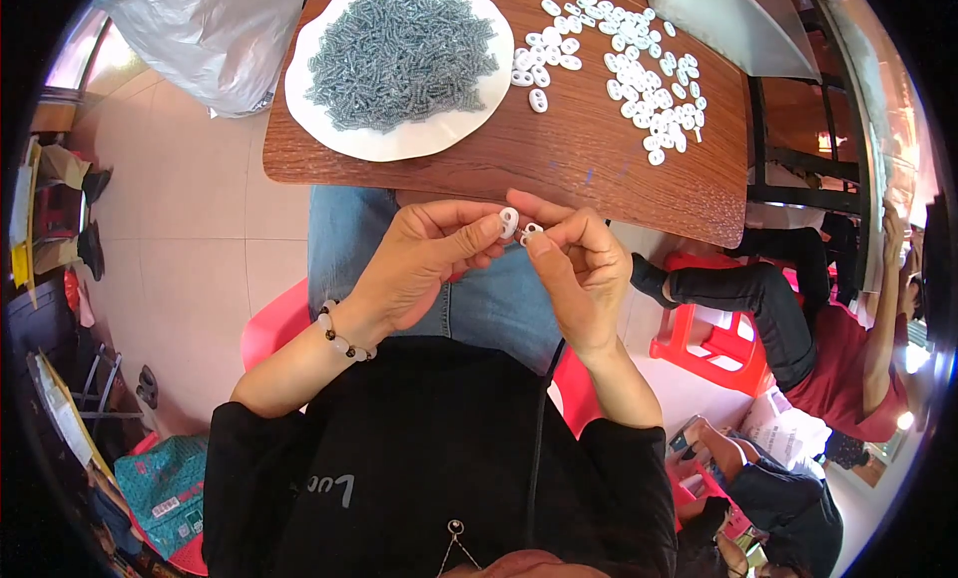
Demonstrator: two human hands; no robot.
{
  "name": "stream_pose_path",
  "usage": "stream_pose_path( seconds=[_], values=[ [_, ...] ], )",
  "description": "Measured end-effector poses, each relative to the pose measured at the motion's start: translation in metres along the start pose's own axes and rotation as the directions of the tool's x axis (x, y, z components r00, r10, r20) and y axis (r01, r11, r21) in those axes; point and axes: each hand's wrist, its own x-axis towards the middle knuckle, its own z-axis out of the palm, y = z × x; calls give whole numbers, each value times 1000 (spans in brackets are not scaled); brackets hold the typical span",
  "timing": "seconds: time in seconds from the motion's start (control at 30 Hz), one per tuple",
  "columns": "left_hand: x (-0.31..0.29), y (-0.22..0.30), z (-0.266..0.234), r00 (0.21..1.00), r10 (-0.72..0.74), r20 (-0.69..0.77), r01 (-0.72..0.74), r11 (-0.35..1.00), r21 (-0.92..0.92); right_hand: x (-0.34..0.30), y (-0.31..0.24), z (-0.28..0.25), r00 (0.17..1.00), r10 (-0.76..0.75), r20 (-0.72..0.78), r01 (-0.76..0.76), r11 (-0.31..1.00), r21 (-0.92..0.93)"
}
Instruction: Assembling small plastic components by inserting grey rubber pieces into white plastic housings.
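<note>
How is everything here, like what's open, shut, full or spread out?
Left hand: pinched shut on a white piece.
Right hand: pinched shut on another white piece; too small to tell if both pieces are joined.
Plate: heaped full.
Gray bits: loose, in a pile.
White pieces on the table: loose, spread out.
Plastic bag: crumpled.
Bracelet: worn.

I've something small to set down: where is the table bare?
The widest bare patch of brown tabletop lies between the white wavy-edged plate, the white two-hole pieces and the near edge. A narrower gap parts the pieces' left and right clusters. The plate, heaped with grey springs, fills the left; pieces crowd the far right.
</note>
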Motion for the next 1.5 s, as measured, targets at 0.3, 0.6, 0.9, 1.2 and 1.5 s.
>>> stream_pose_path(
  seconds=[0.3, 0.6, 0.9, 1.2, 1.5],
  values=[
    [-3, 0, 6, 986, 161, -32, -152, 968, 201, -3, 4, 3, 1000, 3, 19, -2, 999, -39],
    [-6, 5, 7, 982, 188, -12, -181, 961, 208, -5, 4, 4, 1000, -14, 22, 15, 999, -37],
    [-6, 9, 8, 984, 178, 20, -180, 975, 129, -4, 4, 3, 997, -68, 48, 71, 996, -58],
    [-6, 19, -3, 980, 86, 177, -120, 974, 193, 7, 0, 5, 986, -47, 162, 39, 998, 55],
    [-7, 19, -4, 972, 61, 226, -95, 985, 143, 7, 8, -5, 929, -119, 352, 139, 990, -33]
  ],
)
